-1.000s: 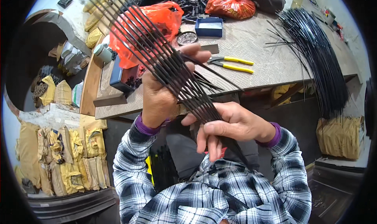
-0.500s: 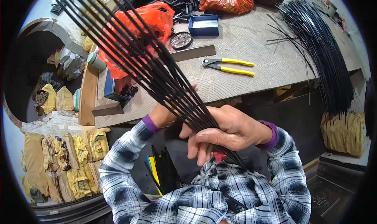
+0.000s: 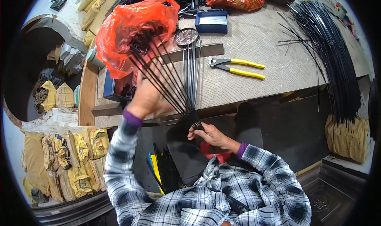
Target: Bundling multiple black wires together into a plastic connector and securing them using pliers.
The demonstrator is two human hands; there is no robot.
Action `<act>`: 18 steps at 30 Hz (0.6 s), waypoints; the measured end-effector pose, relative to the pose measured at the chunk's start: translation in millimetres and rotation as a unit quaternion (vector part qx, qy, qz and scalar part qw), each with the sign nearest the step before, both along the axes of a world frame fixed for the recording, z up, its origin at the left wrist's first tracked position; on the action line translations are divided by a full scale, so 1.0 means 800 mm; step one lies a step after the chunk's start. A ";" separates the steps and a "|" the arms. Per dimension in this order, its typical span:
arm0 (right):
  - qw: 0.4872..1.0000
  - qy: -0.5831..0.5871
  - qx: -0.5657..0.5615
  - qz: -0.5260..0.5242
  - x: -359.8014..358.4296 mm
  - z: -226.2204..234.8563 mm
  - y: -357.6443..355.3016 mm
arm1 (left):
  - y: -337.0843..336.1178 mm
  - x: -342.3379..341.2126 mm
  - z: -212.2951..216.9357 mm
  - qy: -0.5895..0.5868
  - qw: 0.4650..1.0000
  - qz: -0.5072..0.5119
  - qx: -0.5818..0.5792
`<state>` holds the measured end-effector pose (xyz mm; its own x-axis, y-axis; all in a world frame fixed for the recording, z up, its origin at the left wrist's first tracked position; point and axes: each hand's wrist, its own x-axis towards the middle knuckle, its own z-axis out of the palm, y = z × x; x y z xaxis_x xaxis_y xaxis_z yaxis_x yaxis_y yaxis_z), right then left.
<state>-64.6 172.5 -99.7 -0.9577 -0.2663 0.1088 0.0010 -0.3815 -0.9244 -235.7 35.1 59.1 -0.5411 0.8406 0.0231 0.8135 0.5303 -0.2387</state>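
A fanned bundle of thin black rods (image 3: 174, 95) stands up from my right hand (image 3: 210, 135), whose fingers are wrapped round its narrow lower end. Some rods on the right of the fan look silvery grey. Their upper ends spread toward an open red plastic bag (image 3: 119, 27) with dark small parts in it. My left hand (image 3: 149, 95) is behind the left part of the fan, near the bag's lower side. Motion smears its fingers and rods cross in front of them, so whether it grips anything does not show.
On the table (image 3: 246, 39) lie yellow-handled pincers (image 3: 238, 67), a flat metal bar (image 3: 210, 50), a round dish (image 3: 186, 36) and a blue box (image 3: 211, 23). Another blue box (image 3: 113, 89) sits by the bag. A large bunch of black rods (image 3: 333, 59) hangs over the right edge.
The rod bundle has swung down and away from me, its tips now by the red bag. My hands, close together before, are apart: left toward the bag, right lower on the bundle.
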 end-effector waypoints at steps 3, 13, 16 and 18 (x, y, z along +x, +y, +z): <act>1.000 0.012 -0.004 0.001 -0.003 -0.026 -0.001 | -0.025 0.048 -0.020 -0.161 0.987 -0.014 0.002; 0.962 -0.015 0.255 0.094 -0.027 -0.032 0.042 | 0.028 0.057 -0.068 -0.143 0.965 -0.146 0.165; 0.907 0.058 0.414 0.060 -0.023 -0.014 0.061 | 0.028 0.055 -0.073 -0.130 0.962 -0.170 0.168; 0.791 0.275 0.539 -0.091 -0.015 -0.007 0.079 | 0.035 0.052 -0.073 -0.104 0.969 -0.156 0.158</act>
